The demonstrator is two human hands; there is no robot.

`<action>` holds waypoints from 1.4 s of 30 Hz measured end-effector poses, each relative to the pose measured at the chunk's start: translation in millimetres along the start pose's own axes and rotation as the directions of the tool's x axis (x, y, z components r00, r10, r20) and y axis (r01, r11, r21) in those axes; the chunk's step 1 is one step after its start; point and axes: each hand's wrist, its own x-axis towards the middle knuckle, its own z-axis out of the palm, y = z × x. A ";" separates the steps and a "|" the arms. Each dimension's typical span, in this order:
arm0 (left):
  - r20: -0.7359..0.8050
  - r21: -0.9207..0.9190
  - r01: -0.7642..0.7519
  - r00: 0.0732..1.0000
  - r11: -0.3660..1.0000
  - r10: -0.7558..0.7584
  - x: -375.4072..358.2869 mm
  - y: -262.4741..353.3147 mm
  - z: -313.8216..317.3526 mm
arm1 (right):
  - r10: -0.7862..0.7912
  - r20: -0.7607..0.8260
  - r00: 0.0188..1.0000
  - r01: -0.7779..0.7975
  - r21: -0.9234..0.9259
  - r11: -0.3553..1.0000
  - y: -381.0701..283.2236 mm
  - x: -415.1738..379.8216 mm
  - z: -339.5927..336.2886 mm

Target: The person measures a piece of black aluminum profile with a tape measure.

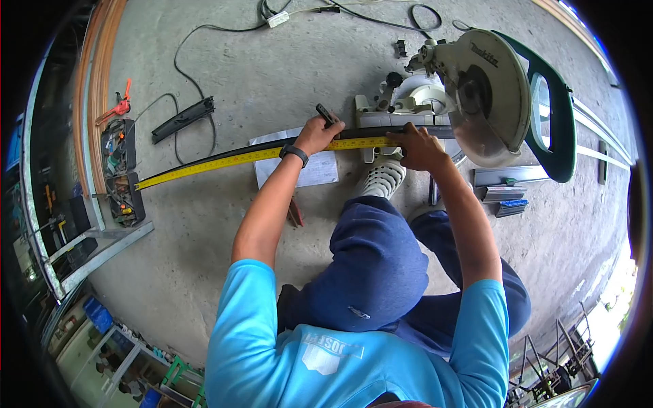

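Note:
A yellow tape measure (224, 161) is stretched along a long dark bar (367, 131), its blade reaching far to the left. My left hand (316, 136), with a dark watch on the wrist, is closed around a slim dark pen-like object (328, 114) and rests at the bar and tape. Close to the saw base, my right hand (423, 147) grips the tape's right end against the bar; the tape case is hidden. The bar lies across the base of a miter saw (490, 95), whose blade guard is just right of my right hand.
White paper (309, 170) lies under the tape. Tool trays (124, 194) and a metal frame (109, 246) stand at left. Cut profiles (507, 194) lie right of my feet. A cable (197, 88) with a white connector (278, 19) crosses the concrete floor.

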 end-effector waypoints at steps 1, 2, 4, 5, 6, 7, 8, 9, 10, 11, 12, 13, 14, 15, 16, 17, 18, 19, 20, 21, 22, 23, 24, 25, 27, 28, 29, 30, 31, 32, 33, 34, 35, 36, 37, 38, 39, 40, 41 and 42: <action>-0.004 0.002 0.001 1.000 1.000 -0.001 -2.2 2.4 0.2 | 0.005 0.014 1.000 -0.005 -0.012 1.000 -0.9 0.4 -3.5; 0.005 -0.046 0.016 1.000 0.999 -0.015 -1.7 -1.5 2.2 | 0.010 0.029 1.000 -0.009 -0.025 1.000 -3.0 0.9 -8.0; 0.025 -0.143 0.046 0.999 0.989 -0.043 -1.2 -9.5 7.0 | 0.016 0.046 0.999 -0.015 -0.032 0.999 -4.5 3.1 -9.7; 0.027 -0.152 0.051 0.999 0.987 -0.047 -1.4 -10.2 7.5 | 0.017 0.049 0.999 -0.016 -0.028 0.999 -3.9 4.9 -8.0; 0.029 -0.163 0.055 0.998 0.985 -0.051 -1.3 -10.7 8.4 | 0.019 0.052 0.998 -0.018 -0.024 1.000 -3.1 5.6 -6.2; 0.031 -0.173 0.058 0.998 0.983 -0.054 -0.9 -10.8 9.2 | 0.021 0.049 0.999 -0.019 -0.024 1.000 -2.3 5.5 -4.5; 0.030 -0.157 0.057 0.998 0.986 -0.053 -0.9 -10.4 9.6 | 0.022 0.044 0.999 -0.020 -0.024 1.000 -2.7 5.4 -3.7; 0.028 -0.140 0.055 0.998 0.989 -0.052 -1.1 -10.0 9.8 | 0.022 0.039 0.999 -0.021 -0.024 0.999 -3.1 5.6 -3.1; 0.027 -0.123 0.054 0.998 0.991 -0.051 -1.0 -9.5 9.6 | 0.024 0.038 0.999 -0.023 -0.021 1.000 -3.3 5.8 -2.7; 0.027 -0.114 0.047 0.999 0.992 -0.045 -0.6 -9.6 9.6 | 0.026 0.037 0.999 -0.026 -0.018 1.000 -3.5 5.7 -2.7; 0.027 -0.105 0.041 0.999 0.994 -0.039 -0.2 -9.8 9.9 | 0.029 0.036 0.999 -0.028 -0.015 0.999 -3.5 5.7 -2.7; 0.028 -0.096 0.035 0.999 0.995 -0.033 0.1 -10.2 10.2 | 0.029 0.035 0.999 -0.029 -0.016 0.999 -3.5 5.9 -2.4; 0.033 -0.095 0.041 0.999 0.995 -0.038 -0.4 -8.7 9.8 | 0.030 0.035 0.999 -0.029 -0.017 0.999 -4.0 5.7 -2.5; 0.039 -0.095 0.047 0.998 0.994 -0.044 -0.7 -7.2 9.4 | 0.030 0.035 0.999 -0.030 -0.018 0.999 -4.3 5.4 -2.5; 0.044 -0.095 0.054 0.998 0.994 -0.050 -1.0 -5.8 9.2 | 0.033 0.037 0.999 -0.032 -0.021 0.999 -4.4 5.0 -2.7; 0.040 -0.080 0.042 0.998 0.996 -0.039 -0.9 -5.7 9.3 | 0.035 0.040 0.999 -0.034 -0.024 0.999 -5.2 4.3 -3.5; 0.035 -0.065 0.030 0.999 0.997 -0.028 -1.0 -5.8 9.1 | 0.035 0.043 0.998 -0.034 -0.028 0.999 -6.3 3.8 -4.4; 0.030 -0.050 0.020 0.999 0.999 -0.018 -1.5 -6.0 8.9 | 0.034 0.041 0.999 -0.033 -0.030 0.999 -7.1 3.5 -4.8; 0.027 -0.051 0.018 1.000 0.999 -0.017 -1.2 -7.1 9.0 | 0.034 0.039 0.999 -0.033 -0.032 0.999 -7.3 3.3 -4.6; 0.024 -0.052 0.016 1.000 0.999 -0.015 -0.7 -7.9 9.4 | 0.034 0.037 0.999 -0.032 -0.033 0.999 -7.3 2.9 -4.5; 0.021 -0.053 0.014 1.000 0.999 -0.013 -0.4 -8.6 9.8 | 0.035 0.036 0.999 -0.034 -0.036 0.999 -7.7 2.6 -4.3; 0.025 -0.033 0.026 0.999 0.999 -0.025 -1.5 -4.0 8.5 | 0.037 0.034 0.999 -0.036 -0.038 0.999 -8.2 2.5 -4.0; 0.028 -0.014 0.038 0.999 0.999 -0.038 -2.4 0.6 6.6 | 0.038 0.032 0.999 -0.037 -0.040 0.999 -8.6 2.4 -3.9; 0.031 0.006 0.050 0.998 0.999 -0.050 -3.5 5.4 5.3 | 0.038 0.026 0.999 -0.037 -0.041 0.998 -8.7 1.9 -3.9; 0.012 0.019 -0.001 1.000 1.000 0.000 -0.9 0.5 7.4 | 0.036 0.014 0.999 -0.036 -0.042 0.998 -9.8 0.5 -4.7; 0.004 0.025 -0.025 1.000 0.999 0.025 0.1 -2.2 8.2 | 0.033 0.014 0.999 -0.033 -0.043 0.999 -10.4 0.0 -4.9; -0.003 0.049 -0.051 0.999 0.998 0.051 0.5 -2.6 8.2 | 0.031 0.013 0.999 -0.030 -0.043 0.999 -10.4 -0.6 -5.1; -0.008 0.072 -0.076 0.997 0.995 0.077 1.0 -3.0 8.3 | 0.029 0.013 1.000 -0.028 -0.044 0.999 -10.5 -0.8 -5.2; -0.013 0.094 -0.102 0.995 0.990 0.103 1.4 -3.5 8.6 | 0.031 0.013 0.999 -0.031 -0.048 0.998 -10.7 -0.8 -5.3; -0.015 0.108 -0.106 0.994 0.988 0.108 1.2 -1.5 7.9 | 0.034 0.013 0.999 -0.033 -0.052 0.998 -10.9 -0.8 -5.4; -0.016 0.121 -0.111 0.993 0.986 0.113 1.1 0.3 7.2 | 0.037 0.013 0.999 -0.036 -0.055 0.998 -11.1 -0.9 -5.2; -0.016 0.135 -0.115 0.993 0.984 0.118 0.7 2.1 6.8 | 0.036 0.011 0.999 -0.036 -0.058 0.998 -11.4 -1.3 -4.9; -0.018 0.148 -0.124 0.992 0.981 0.128 1.4 1.5 7.1 | 0.036 0.008 0.999 -0.036 -0.060 0.998 -11.9 -1.8 -5.2; -0.020 0.160 -0.134 0.990 0.978 0.139 2.6 1.0 7.4 | 0.036 0.005 0.999 -0.036 -0.064 0.997 -12.3 -2.3 -5.5; -0.022 0.173 -0.143 0.989 0.974 0.149 3.3 0.3 7.8 | 0.041 0.013 0.999 -0.040 -0.064 0.997 -12.7 -2.3 -6.0; -0.026 0.176 -0.151 0.987 0.973 0.158 3.4 -0.3 8.2 | 0.046 0.020 0.999 -0.044 -0.064 0.997 -13.6 -2.4 -7.5; -0.029 0.179 -0.159 0.986 0.971 0.167 3.5 -0.7 8.7 | 0.050 0.027 0.998 -0.048 -0.064 0.997 -14.4 -2.6 -8.6; -0.033 0.182 -0.167 0.984 0.969 0.176 3.7 -1.1 9.3 | 0.046 0.019 0.999 -0.045 -0.062 0.997 -14.5 -2.9 -8.3; -0.033 0.178 -0.160 0.985 0.971 0.169 3.4 -0.1 9.4 | 0.042 0.011 0.999 -0.041 -0.061 0.997 -13.6 -3.0 -6.3; -0.032 0.175 -0.154 0.986 0.972 0.162 2.8 0.8 9.5 | 0.037 0.003 0.999 -0.037 -0.059 0.998 -12.9 -3.3 -4.4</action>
